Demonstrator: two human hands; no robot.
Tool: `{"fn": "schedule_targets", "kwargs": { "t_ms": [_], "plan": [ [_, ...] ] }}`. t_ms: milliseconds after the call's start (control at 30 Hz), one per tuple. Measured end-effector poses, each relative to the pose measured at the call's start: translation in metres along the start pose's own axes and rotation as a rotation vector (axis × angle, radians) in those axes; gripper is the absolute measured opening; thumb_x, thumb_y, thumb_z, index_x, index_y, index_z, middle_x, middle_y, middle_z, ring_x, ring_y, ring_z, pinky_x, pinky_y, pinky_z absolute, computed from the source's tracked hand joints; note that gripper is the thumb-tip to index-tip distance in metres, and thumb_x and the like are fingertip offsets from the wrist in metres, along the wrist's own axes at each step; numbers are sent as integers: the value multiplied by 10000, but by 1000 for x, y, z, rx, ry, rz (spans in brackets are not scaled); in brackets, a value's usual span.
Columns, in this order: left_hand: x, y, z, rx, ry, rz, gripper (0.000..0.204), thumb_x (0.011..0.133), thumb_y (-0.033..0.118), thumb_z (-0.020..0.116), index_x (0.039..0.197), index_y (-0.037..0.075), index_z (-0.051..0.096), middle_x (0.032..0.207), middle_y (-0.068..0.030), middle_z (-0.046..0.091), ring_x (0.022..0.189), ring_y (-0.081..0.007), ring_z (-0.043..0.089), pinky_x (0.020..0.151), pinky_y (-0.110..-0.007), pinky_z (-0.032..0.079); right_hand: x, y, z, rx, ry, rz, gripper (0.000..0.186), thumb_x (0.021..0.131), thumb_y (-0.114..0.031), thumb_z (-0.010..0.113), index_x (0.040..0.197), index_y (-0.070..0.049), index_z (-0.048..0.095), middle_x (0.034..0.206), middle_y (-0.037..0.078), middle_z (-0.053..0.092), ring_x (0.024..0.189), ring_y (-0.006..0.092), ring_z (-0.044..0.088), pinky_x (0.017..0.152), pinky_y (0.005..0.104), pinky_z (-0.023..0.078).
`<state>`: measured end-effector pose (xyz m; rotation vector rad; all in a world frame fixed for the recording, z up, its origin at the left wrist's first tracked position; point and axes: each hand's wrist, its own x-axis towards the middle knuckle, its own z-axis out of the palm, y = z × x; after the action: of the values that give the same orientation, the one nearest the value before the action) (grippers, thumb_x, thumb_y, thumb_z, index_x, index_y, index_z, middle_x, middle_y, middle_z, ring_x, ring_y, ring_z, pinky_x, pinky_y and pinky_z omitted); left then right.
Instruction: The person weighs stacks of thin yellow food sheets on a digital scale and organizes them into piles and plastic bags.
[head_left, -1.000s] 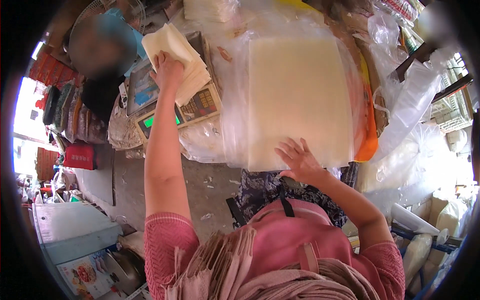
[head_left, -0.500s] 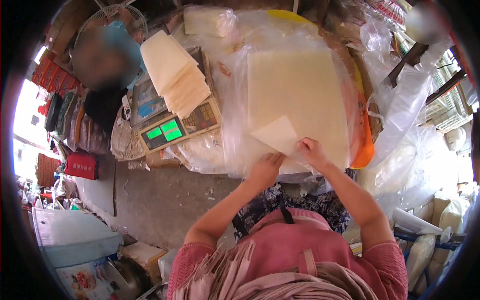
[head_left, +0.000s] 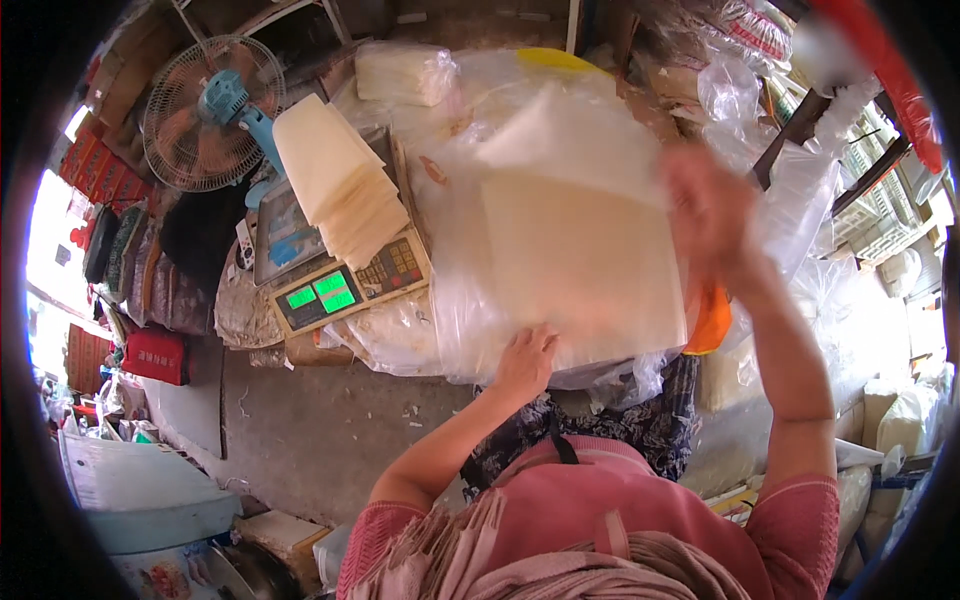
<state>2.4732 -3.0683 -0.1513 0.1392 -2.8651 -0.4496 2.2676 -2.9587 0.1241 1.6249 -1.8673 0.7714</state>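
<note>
A stack of thin, cream-coloured translucent sheets (head_left: 590, 260) lies on clear plastic over the work table. My left hand (head_left: 528, 362) rests on the stack's near edge, its fingers slightly bent and lying on the top surface. Toward the far right corner of the stack is my right hand (head_left: 708, 200), smeared by motion, so its fingers cannot be read. A pale raised sheet (head_left: 570, 140), also blurred, spreads across the far part of the stack and reaches toward my right hand. Whether that hand grips it is not visible.
Left of the stack, a digital scale (head_left: 350, 290) with green displays carries a fanned pile of folded cream sheets (head_left: 335, 180). A blue fan (head_left: 215, 110) stands behind it. A wrapped bundle (head_left: 405, 75) lies at the far edge. Plastic bags (head_left: 810, 190) hang at the right.
My right hand has swung from the near edge up to the far right. The small folded corner near my hands is gone, and a sheet now sweeps over the far part. The left hand has stayed near the front edge.
</note>
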Motion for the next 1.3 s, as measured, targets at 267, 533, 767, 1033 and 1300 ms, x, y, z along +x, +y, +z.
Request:
{"fn": "schedule_targets", "kwargs": {
  "t_ms": [267, 533, 767, 1033, 1300],
  "plan": [
    [120, -49, -5, 95, 365, -124, 501, 789, 103, 569, 1254, -34, 445, 1306, -185, 419, 1199, -349, 416, 979, -417, 383, 8, 33, 43, 241, -241, 339, 139, 901, -152, 515, 900, -13, 509, 776, 194, 578, 714, 385, 553, 607, 428, 430],
    [190, -94, 0, 10, 222, -451, 566, 809, 159, 578, 1290, -54, 369, 1354, -219, 360, 1236, -354, 383, 1004, -419, 344, 76, 41, 17, 110, -31, 114, 128, 893, -155, 525, 884, -28, 524, 759, 199, 580, 687, 405, 558, 582, 444, 430],
    [222, -105, -31, -378, 963, -819, 648, 783, 115, 661, 1307, 9, 294, 1344, -191, 327, 1173, -363, 428, 893, -411, 434, 95, 50, 12, 93, -107, 180, 156, 891, -171, 531, 864, -18, 525, 768, 202, 586, 723, 408, 560, 605, 442, 443],
    [240, -141, -29, -373, 893, -737, 546, 810, 162, 632, 1247, 5, 345, 1247, -175, 416, 1087, -352, 488, 864, -426, 434, 97, 46, 9, 149, -167, 97, 170, 895, -187, 527, 856, -21, 529, 764, 197, 585, 731, 402, 557, 620, 437, 448],
    [255, -153, -21, -367, 901, -790, 374, 814, 83, 537, 1169, 7, 448, 1096, -202, 535, 1040, -369, 515, 839, -435, 440, 89, 62, 15, 108, -174, 178, 171, 893, -187, 530, 862, -19, 519, 769, 208, 585, 728, 406, 560, 613, 444, 443]
  ]
}}
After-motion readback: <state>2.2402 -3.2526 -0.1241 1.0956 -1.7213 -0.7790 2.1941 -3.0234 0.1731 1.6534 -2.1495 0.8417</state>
